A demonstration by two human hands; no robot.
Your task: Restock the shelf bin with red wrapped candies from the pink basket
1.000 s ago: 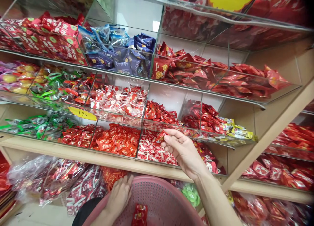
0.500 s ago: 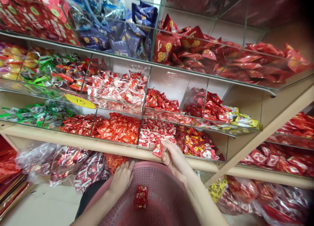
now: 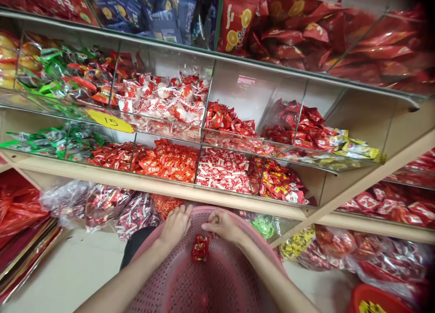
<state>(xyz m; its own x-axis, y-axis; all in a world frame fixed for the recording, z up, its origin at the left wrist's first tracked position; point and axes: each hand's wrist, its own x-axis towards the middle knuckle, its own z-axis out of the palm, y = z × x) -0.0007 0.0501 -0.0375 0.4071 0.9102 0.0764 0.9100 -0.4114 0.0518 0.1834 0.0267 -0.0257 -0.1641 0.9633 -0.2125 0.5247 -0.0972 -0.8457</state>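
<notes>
A pink perforated basket (image 3: pixel 234 276) stands below the shelves, with red candy packets (image 3: pixel 200 248) inside near its far wall. My left hand (image 3: pixel 176 225) holds the basket's rim at the far left, its fingers lying over the edge. Inside the rim, to the right of those packets, my right hand (image 3: pixel 222 227) is closed with curled fingers. A bit of a red candy packet shows under its fingertips; the hand hides the rest.
Candy shelves (image 3: pixel 163 189) with clear dividers span the view beyond the basket. A yellow tag (image 3: pixel 110 120) reads 15. Bagged candies (image 3: pixel 137 215) lie beneath the bottom shelf. At the lower right is a red bucket (image 3: pixel 360 295); red bags (image 3: pixel 18 204) lie at left.
My right hand has moved from the shelf edge down and left over the basket, turning its fingers inward. My left hand remains on the rim. The view has tilted downward.
</notes>
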